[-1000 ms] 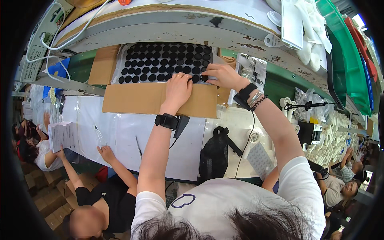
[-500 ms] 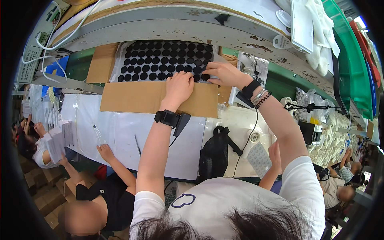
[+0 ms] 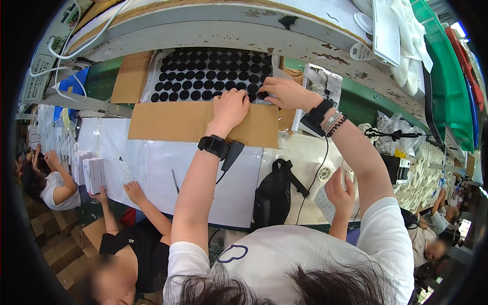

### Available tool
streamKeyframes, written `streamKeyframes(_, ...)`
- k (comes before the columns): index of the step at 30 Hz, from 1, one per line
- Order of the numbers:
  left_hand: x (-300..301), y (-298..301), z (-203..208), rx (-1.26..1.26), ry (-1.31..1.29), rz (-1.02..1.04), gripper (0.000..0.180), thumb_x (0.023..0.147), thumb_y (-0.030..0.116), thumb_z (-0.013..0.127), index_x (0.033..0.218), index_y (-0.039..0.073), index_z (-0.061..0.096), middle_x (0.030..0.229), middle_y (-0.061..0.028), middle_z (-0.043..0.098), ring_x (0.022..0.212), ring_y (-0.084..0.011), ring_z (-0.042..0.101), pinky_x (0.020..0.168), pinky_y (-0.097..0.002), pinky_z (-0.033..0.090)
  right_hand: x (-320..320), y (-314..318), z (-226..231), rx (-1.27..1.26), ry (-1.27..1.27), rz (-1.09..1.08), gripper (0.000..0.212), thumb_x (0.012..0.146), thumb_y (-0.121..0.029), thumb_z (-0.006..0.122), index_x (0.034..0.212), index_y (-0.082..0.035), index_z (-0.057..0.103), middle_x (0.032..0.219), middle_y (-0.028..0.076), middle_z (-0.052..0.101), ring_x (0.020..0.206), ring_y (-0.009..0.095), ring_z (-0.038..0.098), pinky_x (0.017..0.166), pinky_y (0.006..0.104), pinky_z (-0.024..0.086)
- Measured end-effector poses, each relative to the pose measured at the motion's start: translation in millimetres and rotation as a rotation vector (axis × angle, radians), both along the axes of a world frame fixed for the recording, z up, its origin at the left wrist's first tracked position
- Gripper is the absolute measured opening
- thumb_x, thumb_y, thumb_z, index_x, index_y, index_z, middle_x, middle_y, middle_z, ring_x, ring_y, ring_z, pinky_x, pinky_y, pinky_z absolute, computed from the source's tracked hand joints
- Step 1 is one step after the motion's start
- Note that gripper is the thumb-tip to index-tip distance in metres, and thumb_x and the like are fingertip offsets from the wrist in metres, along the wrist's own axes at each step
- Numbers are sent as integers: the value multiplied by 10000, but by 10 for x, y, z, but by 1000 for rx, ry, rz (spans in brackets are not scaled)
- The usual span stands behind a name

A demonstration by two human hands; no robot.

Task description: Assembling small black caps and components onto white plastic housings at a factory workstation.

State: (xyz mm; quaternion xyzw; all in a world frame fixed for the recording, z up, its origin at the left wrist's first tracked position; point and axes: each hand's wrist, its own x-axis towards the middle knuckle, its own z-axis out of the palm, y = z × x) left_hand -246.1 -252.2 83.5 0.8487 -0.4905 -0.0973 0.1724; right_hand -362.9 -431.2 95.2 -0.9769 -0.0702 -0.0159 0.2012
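A cardboard box (image 3: 203, 124) lies before me, its near flap folded down toward me. Inside, rows of black round discs (image 3: 195, 95) sit on pale plastic lining. My right hand (image 3: 287, 94) is at the near right corner, thumb and fingers pinched around a black disc (image 3: 263, 95) at the row's end. Beside it, my left hand (image 3: 230, 108) reaches over the flap with fingers curled together onto the near row. Its fingertips are partly hidden, so what they grip cannot be made out. Both wrists wear black straps with small devices.
A shelf edge (image 3: 213, 29) crosses above the box. On the white table (image 3: 117, 152) lie a black mesh bag (image 3: 273, 195), a thin pen-like tool (image 3: 175, 181) and a cable. Another person's hand (image 3: 340, 193) is at right. At left, a co-worker's hand touches white boxes (image 3: 94, 174).
My hands stay almost where they were at the near row. At right, another person's hand has lifted and opened above the grey sheet. White boxes at left now stand upright on the table.
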Motion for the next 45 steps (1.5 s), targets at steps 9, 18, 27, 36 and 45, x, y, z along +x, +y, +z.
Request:
streamKeyframes(9, -28, 37, -39, -7, -17, 6, 242, 876, 243, 457, 996, 123, 630, 976, -54, 601, 971, -247, 552, 848, -432, 377, 76, 85, 54, 66, 132, -115, 240, 745, -154, 640, 981, -110, 620, 903, 76, 563, 849, 273, 589, 707, 369, 487)
streamKeyframes(18, -36, 33, -49, -13, -52, -1, 244, 881, 241, 450, 994, 119, 630, 971, -51, 600, 963, -241, 554, 847, -432, 375, 134, 156, 81, 11, 163, -132, 58, 721, -144, 616, 753, -114, 653, 814, 59, 586, 794, 260, 603, 673, 366, 495)
streamKeyframes(27, -35, 34, -55, -24, -64, -1, 240, 877, 241, 455, 978, 115, 631, 960, -53, 603, 957, -235, 558, 846, -434, 371, 170, 116, -14, -15, 128, -80, 55, 728, -133, 590, 738, -98, 632, 789, 51, 579, 765, 257, 595, 646, 360, 489)
streamKeyframes(36, -53, 38, -112, -144, -83, 6, 210, 849, 220, 490, 893, 86, 646, 909, -85, 621, 888, -259, 577, 816, -446, 366, 116, -32, -36, 380, -38, -109, 70, 757, -104, 594, 804, -55, 609, 765, 71, 554, 716, 242, 569, 613, 352, 456)
streamKeyframes(45, -55, 34, -132, -161, -101, 0, 212, 855, 215, 482, 887, 82, 645, 904, -89, 623, 882, -259, 579, 825, -447, 363, 169, 95, -18, -2, 67, -124, 87, 781, -147, 584, 829, -83, 620, 816, 71, 584, 762, 256, 591, 661, 369, 482)
